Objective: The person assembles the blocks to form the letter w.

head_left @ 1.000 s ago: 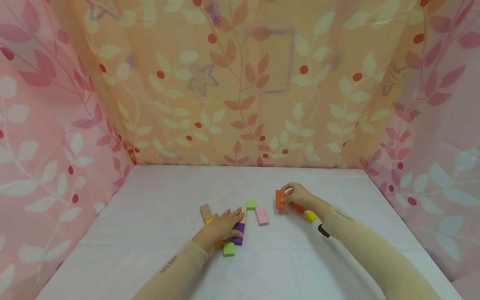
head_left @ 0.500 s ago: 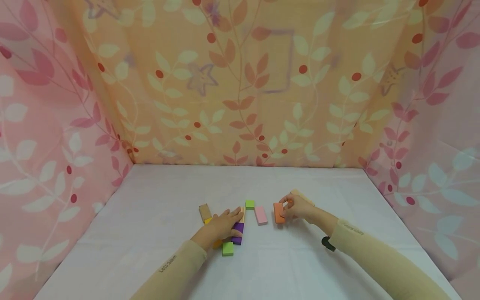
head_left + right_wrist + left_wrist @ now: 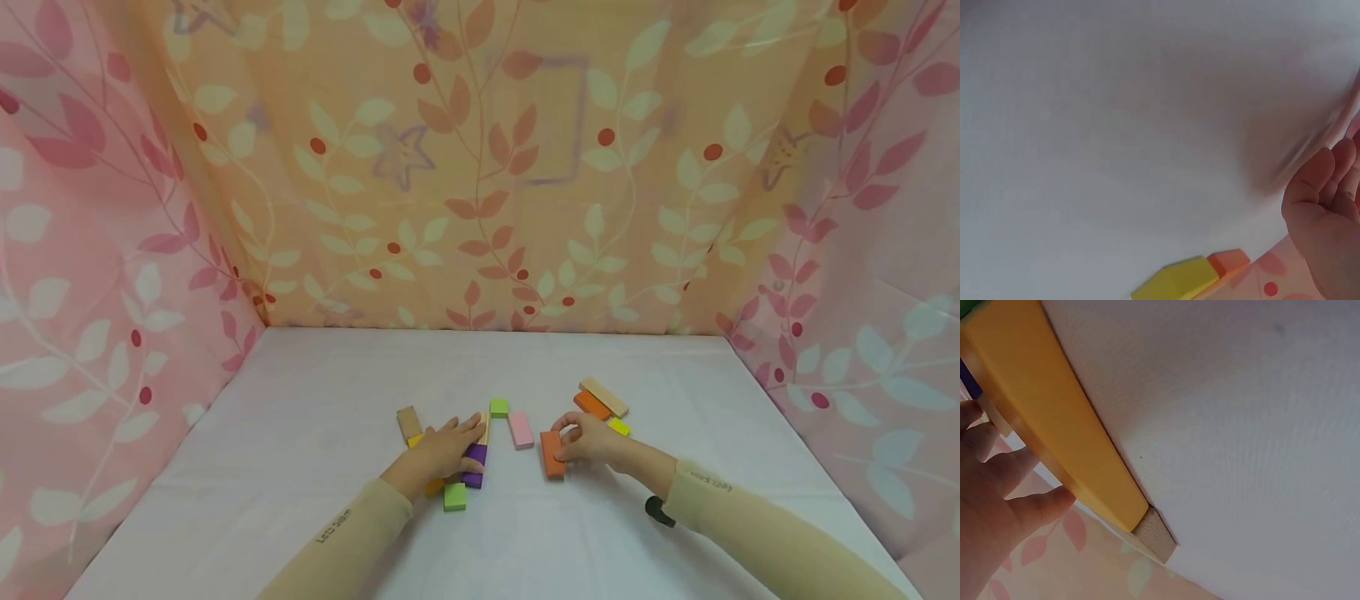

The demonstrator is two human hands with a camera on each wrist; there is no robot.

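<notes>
My right hand (image 3: 588, 437) pinches an orange block (image 3: 552, 455) between thumb and fingers, over the right middle of the white table. In the right wrist view the right hand (image 3: 1329, 212) shows only partly, and the block is mostly out of sight. My left hand (image 3: 446, 450) rests with extended fingers over a cluster of blocks. Its fingers touch thin wood-coloured pieces (image 3: 485, 429), and the thumb lies on a purple block (image 3: 474, 467). Beneath the palm a yellow-orange block (image 3: 1066, 406) is largely hidden from above; a brown block (image 3: 409, 423) adjoins its far end.
A pink block (image 3: 521, 430) lies between the hands, near a small green block (image 3: 498, 408). Another green block (image 3: 454, 497) sits before the left hand. Behind the right hand are an orange block (image 3: 592, 406), a wooden block (image 3: 603, 397) and a yellow block (image 3: 618, 427). Patterned cloth surrounds the table.
My right hand has carried the orange block toward me and slightly left, uncovering the orange and wooden blocks behind it. The left hand has stayed in place.
</notes>
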